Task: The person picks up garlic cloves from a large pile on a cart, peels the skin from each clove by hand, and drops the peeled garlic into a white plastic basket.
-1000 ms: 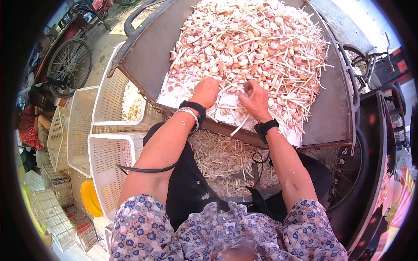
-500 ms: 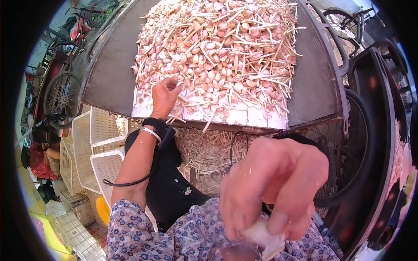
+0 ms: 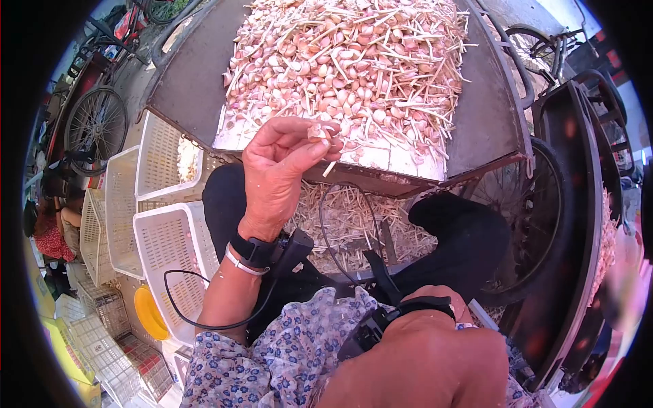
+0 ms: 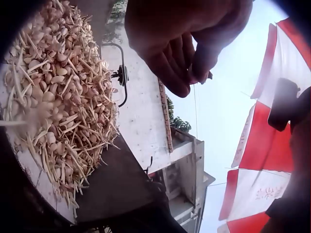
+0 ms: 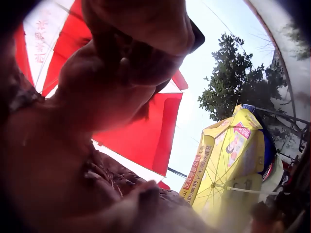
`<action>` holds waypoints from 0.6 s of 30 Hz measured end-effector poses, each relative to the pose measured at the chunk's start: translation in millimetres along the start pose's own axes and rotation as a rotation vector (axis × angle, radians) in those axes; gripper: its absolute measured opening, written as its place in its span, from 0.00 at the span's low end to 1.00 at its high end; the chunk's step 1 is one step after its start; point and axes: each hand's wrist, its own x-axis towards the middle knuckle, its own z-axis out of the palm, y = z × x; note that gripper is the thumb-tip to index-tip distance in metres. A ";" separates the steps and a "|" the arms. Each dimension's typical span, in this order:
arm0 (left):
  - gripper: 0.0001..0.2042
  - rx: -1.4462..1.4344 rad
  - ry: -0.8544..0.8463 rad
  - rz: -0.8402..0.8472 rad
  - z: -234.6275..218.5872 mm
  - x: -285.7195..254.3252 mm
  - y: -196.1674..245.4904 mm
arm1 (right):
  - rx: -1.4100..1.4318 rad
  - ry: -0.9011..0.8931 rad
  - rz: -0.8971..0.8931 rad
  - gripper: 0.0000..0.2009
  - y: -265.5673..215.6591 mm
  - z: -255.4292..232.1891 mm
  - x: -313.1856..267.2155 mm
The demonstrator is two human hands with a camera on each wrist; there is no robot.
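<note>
In the head view my left hand (image 3: 275, 163) is raised near the front edge of the cart bed, thumb and fingers pinching a small pinkish garlic clove (image 3: 317, 133). The left wrist view shows that same hand from below, its fingertips together. Behind it on the cart lies a large heap of garlic cloves (image 3: 354, 75) mixed with dry stems. My right hand (image 3: 422, 367) is lifted close to the head camera, the back of it filling the bottom of the view. Its fingers are hidden there, and it is dark in the right wrist view; I cannot tell what it holds.
White plastic crates (image 3: 166, 231) stand to the left, one with pale cloves inside. Below the metal cart bed (image 3: 493, 129), stem scraps (image 3: 340, 224) cover the ground between my knees. A cart wheel (image 3: 530, 224) is at the right. A cable loops from the left wrist camera.
My left hand has come up and away from the heap with a clove. The right hand left the heap, rose holding a pale thing, and is now closer to the head, its fingers out of sight.
</note>
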 end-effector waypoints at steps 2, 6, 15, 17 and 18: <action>0.11 0.012 0.009 0.046 -1.6 -15.5 17.9 | 0.010 -0.048 0.120 0.08 4.9 1.0 -4.6; 0.12 0.090 0.056 0.361 -46.0 -62.2 75.8 | -0.070 0.043 0.097 0.06 45.0 10.2 -23.4; 0.13 0.349 0.007 0.790 -37.4 -170.6 176.4 | -0.892 0.013 0.670 0.16 168.8 -105.1 -15.6; 0.12 0.263 -0.076 0.777 -21.7 -155.6 165.5 | -1.137 -0.396 0.843 0.23 187.6 -115.7 -45.9; 0.10 0.236 -0.075 0.749 -7.8 -146.2 164.9 | -1.122 -0.439 0.821 0.22 186.7 -117.7 -53.7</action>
